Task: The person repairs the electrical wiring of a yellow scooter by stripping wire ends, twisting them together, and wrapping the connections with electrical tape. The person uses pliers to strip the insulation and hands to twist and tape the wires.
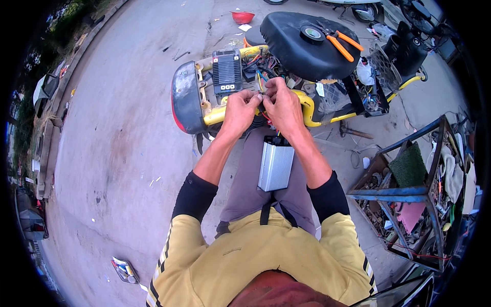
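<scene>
My left hand (241, 108) and my right hand (282, 105) meet over the side of a yellow-framed electric scooter (215, 116). Thumbs and fingertips of both are pinched together on a thin dark wire (262, 107), partly hidden by the fingers. Loose coloured wires (259, 65) fill the opened frame just beyond. On my lap rests a silver ribbed controller box (276, 165), its leads running up toward my hands. Left of the wiring, a black finned box (226, 70) sits on the frame. The black seat (289, 46) is tipped up beyond my right hand.
A roll of black tape (312, 34) and orange-handled pliers (343, 45) lie on the seat. A hammer (354, 132) is on the ground to the right, near a metal rack of scraps (394, 194). A red bowl (242, 18) stands farther off; a small tool tray (124, 270) lies lower left.
</scene>
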Available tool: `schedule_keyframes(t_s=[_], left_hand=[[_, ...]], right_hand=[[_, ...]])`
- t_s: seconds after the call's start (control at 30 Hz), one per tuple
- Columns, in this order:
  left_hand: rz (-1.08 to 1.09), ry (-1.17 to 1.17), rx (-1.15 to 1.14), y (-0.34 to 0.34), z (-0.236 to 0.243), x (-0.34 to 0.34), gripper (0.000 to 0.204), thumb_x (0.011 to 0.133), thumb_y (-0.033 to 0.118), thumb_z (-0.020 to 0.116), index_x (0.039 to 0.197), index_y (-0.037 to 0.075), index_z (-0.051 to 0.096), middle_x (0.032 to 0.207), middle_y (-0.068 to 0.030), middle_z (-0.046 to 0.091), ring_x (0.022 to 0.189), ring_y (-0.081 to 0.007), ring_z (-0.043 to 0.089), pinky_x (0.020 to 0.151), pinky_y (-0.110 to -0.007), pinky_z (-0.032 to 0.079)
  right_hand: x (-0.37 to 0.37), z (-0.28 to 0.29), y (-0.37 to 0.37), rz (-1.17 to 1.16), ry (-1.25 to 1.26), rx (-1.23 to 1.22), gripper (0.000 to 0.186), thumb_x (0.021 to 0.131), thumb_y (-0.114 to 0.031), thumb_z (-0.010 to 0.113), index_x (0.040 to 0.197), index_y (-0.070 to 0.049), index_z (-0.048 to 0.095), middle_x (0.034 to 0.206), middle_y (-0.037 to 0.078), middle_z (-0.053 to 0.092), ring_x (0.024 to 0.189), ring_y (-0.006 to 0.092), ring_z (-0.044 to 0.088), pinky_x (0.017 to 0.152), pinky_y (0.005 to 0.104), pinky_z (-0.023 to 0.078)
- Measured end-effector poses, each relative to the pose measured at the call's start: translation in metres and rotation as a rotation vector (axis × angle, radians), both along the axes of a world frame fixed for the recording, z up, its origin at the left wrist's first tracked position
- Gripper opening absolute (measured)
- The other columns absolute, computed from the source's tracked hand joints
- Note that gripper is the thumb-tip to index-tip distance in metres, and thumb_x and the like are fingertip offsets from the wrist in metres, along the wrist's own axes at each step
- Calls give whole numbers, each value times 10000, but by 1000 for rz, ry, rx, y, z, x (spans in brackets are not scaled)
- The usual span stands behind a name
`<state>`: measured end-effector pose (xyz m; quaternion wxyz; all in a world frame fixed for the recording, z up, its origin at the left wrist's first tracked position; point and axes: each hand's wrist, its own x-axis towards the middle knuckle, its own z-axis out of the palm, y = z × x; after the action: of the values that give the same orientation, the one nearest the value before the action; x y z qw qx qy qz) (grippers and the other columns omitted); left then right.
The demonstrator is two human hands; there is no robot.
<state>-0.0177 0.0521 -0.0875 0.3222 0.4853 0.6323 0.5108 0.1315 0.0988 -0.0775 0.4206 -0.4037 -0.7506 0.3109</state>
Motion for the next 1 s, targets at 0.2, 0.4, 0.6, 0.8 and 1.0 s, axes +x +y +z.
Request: schedule_keyframes(t_s=[0.2, 0.4, 0.6, 0.8, 1.0], left_hand=[[4, 64, 4, 4, -11, -3, 243, 1053, 172, 712, 1076, -63, 773, 845, -52, 721, 761, -90, 577, 687, -320, 480], [-1, -6, 238, -50, 41, -22, 303, 1072, 274, 744, 1094, -28, 734, 875, -74, 732, 682, -86, 605, 630, -271, 466], [-1799, -701, 925, -146, 214, -9, 333, 1080, 228, 627, 815, 28, 650, 669, -95, 625, 513, -208, 572, 480, -311, 415], [-2051, -554, 914, -154, 207, -2, 235, 1031, 132, 679, 839, 0, 705, 812, -171, 716, 629, -258, 671, 516, -321, 481], [-1005, -846, 709, -155, 119, -2, 236, 915, 85, 854, 1094, -61, 802, 923, -224, 781, 609, -260, 652, 580, -338, 535]], right_hand=[[10, 13, -6, 44, -133, 195, 352, 945, -30, 736, 1279, -24, 626, 1078, 228, 729, 955, 471, 732, 818, 542, 591], [65, 96, 6, -93, -94, 664, 351, 874, 88, 699, 1196, -46, 738, 1147, 115, 733, 1001, 352, 753, 823, 454, 618], [80, 115, 94, -383, -549, 811, 387, 907, -1, 672, 1283, -65, 740, 1354, 87, 695, 1231, 318, 632, 1041, 465, 568], [85, 129, 101, -233, -667, 642, 349, 918, 27, 668, 1245, -36, 770, 1376, 98, 695, 1236, 302, 627, 1078, 447, 530], [67, 114, 33, 154, -40, 282, 251, 1019, -64, 638, 1231, 58, 692, 1314, 146, 682, 1132, 318, 694, 991, 410, 548]])
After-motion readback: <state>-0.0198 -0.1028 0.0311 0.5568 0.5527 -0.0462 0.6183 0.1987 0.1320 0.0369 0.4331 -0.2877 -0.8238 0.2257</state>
